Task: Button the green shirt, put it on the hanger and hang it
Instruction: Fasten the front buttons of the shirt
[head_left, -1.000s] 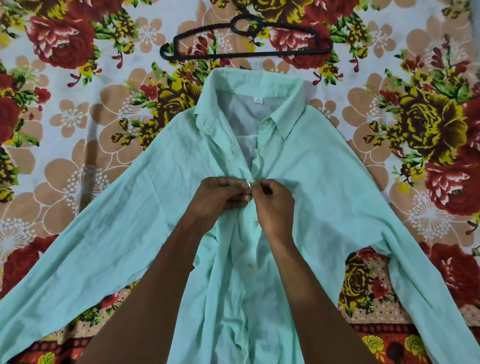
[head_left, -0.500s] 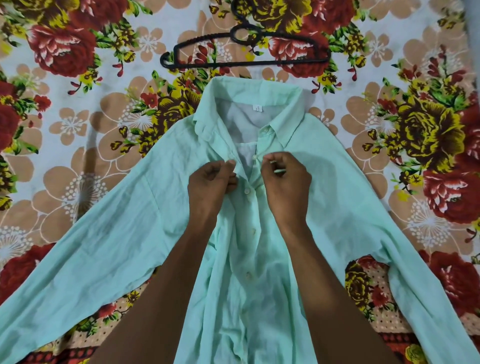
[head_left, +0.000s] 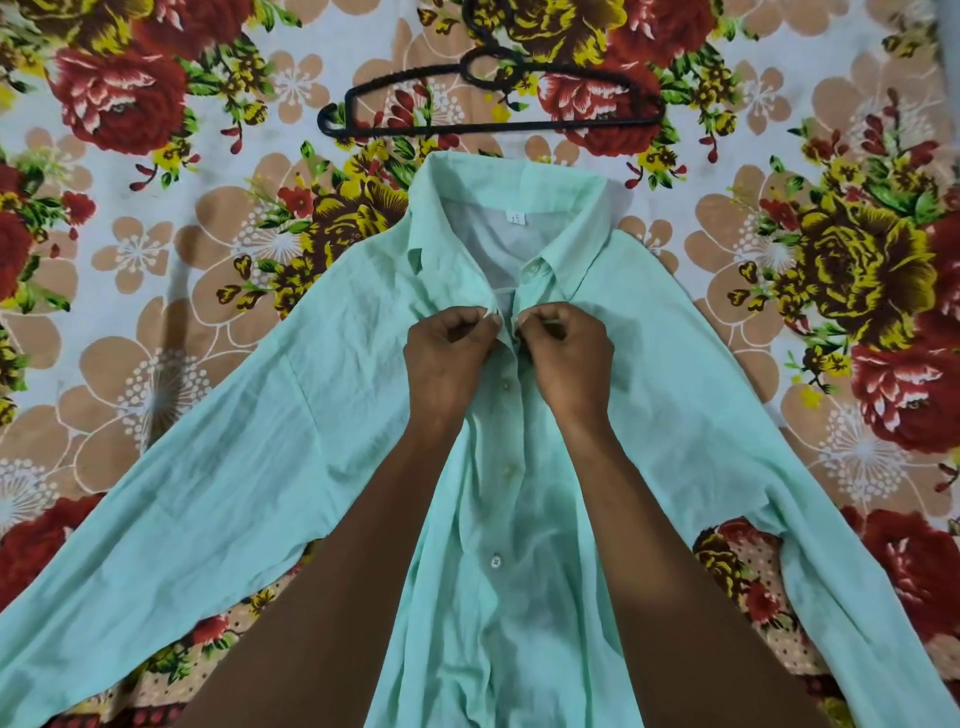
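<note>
I see my left hand (head_left: 447, 358) and right hand (head_left: 566, 358) pinching the green shirt (head_left: 701, 415) placket closed — the button there is hidden; hanger (head_left: 488, 98) at twelve o'clock

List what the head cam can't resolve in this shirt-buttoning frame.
- Head view: the button being worked, hidden between left hand and right hand.
- Green shirt hem and cuffs: cut off by the bottom and side edges.
- Collar label text: too small.
- Hanger hook: tip blends into the dark floral print.
</note>
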